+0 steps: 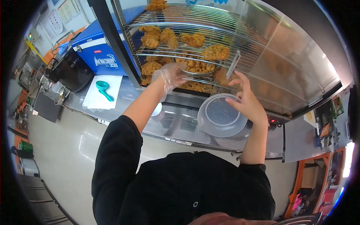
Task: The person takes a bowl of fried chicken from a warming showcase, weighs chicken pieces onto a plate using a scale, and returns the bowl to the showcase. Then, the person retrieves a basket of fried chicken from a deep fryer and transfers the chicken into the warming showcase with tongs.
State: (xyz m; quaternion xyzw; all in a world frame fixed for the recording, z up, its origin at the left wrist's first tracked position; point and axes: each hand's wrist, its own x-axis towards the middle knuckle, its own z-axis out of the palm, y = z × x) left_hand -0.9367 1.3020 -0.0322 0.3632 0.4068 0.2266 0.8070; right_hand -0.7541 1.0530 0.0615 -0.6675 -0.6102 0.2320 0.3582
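My left hand (171, 77), in a clear plastic glove, reaches into a glass-fronted cabinet. Its thumb and fingers are around the left edge of a round metal tray (204, 73) of small fried pieces (200, 66). My right hand (247, 100) is bare, with its fingers apart and nothing in them. Its fingertips are close to the door handle (234, 64); whether they touch it I cannot tell. Below that hand, a translucent plastic bowl (221, 117) sits on the steel counter (176, 123).
Large fried pieces (216, 52) lie on the wire racks (180, 22). To the left stand a blue cooler box (105, 56) and a black appliance (73, 69). A teal scoop (104, 90) lies on white paper (92, 98). A white cup (157, 109) sits under my left wrist.
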